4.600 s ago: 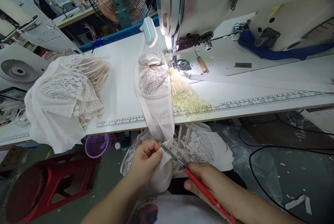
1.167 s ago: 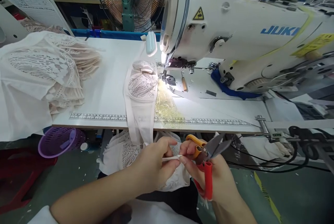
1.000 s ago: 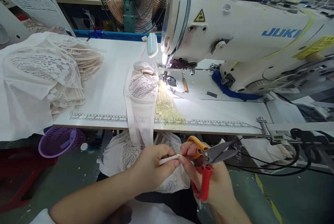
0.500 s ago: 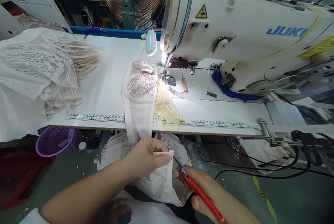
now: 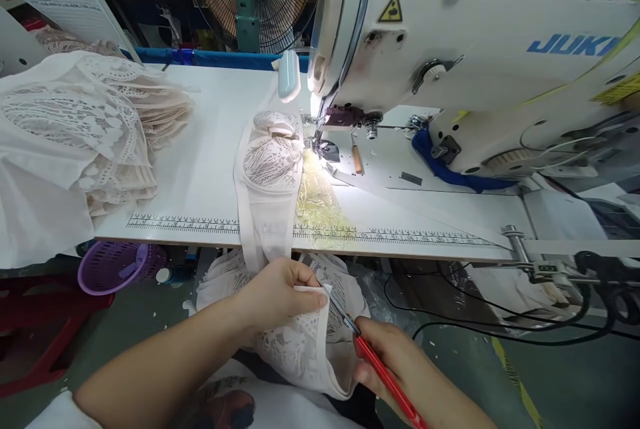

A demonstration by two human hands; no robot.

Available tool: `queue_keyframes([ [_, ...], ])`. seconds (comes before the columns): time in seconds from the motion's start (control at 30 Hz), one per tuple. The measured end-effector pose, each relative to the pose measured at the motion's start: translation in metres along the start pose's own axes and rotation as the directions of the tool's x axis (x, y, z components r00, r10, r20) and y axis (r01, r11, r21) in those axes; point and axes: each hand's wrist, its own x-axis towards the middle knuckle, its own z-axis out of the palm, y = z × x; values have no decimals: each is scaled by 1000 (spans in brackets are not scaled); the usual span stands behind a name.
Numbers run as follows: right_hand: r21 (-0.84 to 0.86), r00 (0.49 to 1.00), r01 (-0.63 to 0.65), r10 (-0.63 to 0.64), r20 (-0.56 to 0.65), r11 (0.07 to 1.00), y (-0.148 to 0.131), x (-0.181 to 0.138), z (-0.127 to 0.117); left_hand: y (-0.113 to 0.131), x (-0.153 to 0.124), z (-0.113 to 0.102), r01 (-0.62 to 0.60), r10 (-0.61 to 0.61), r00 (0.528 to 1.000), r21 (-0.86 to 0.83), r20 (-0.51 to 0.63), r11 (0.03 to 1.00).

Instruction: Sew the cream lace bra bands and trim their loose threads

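Below the table edge, my left hand point(image 5: 287, 296) pinches the edge of a white lace bra point(image 5: 300, 356) between thumb and fingers. My right hand point(image 5: 390, 356) is closed around red-handled scissors point(image 5: 383, 372), seen nearly edge-on. Their metal tip reaches the bra's edge beside my left thumb; whether the blades are apart I cannot tell. Part of the white garment point(image 5: 270, 169), with a lace cup, lies over the tabletop left of the sewing machine's needle area and runs down behind my left hand.
A white JUKI sewing machine point(image 5: 450, 42) fills the right back. Stacked lace pieces point(image 5: 75, 136) lie on the table point(image 5: 200, 169) at left. Yellowish clear film point(image 5: 320, 202) lies by the needle. A fan point(image 5: 280, 2) stands behind; a purple basket point(image 5: 95, 276) sits below the table.
My right hand and the scissors have shifted slightly, and the blade tip is now closer to the bra's edge at my left thumb. The camera view has shifted a little.
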Motion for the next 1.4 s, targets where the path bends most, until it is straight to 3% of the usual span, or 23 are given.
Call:
queue_keyframes([
  [0.3, 10, 987, 40, -38, -156, 999, 13, 9, 23, -5, -1, -3, -79, 80, 997, 79, -11, 994],
  [0.57, -12, 994, 89, -90, -68, 996, -9, 6, 8, 0, -11, -3, -84, 96, 994, 173, -60, 981],
  [0.9, -110, 997, -41, 34, -63, 993, -1, 7, 5, -3, -11, -5, -85, 89, 996, 131, -25, 988],
  [1.0, -83, 995, -4, -4, -102, 997, 9, 9, 10, -1, -12, -7, -65, 72, 997, 147, -42, 987],
  [1.1, -61, 974, 32, -44, -224, 998, 10, 11, 12, 1, -14, -7, -127, 137, 989, 176, -47, 976],
  [1.2, 81, 945, 81, -51, -324, 993, -2, 11, 10, -2, -16, -6, -198, 205, 978, 138, -39, 970],
  [1.3, 211, 933, 159, -76, -353, 964, -17, 8, 12, -7, -18, -7, -228, 235, 970, 98, -64, 969],
  [1.4, 141, 934, 191, -135, -332, 971, -27, 7, 18, -12, -19, -10, -246, 255, 961, 91, -107, 965],
])
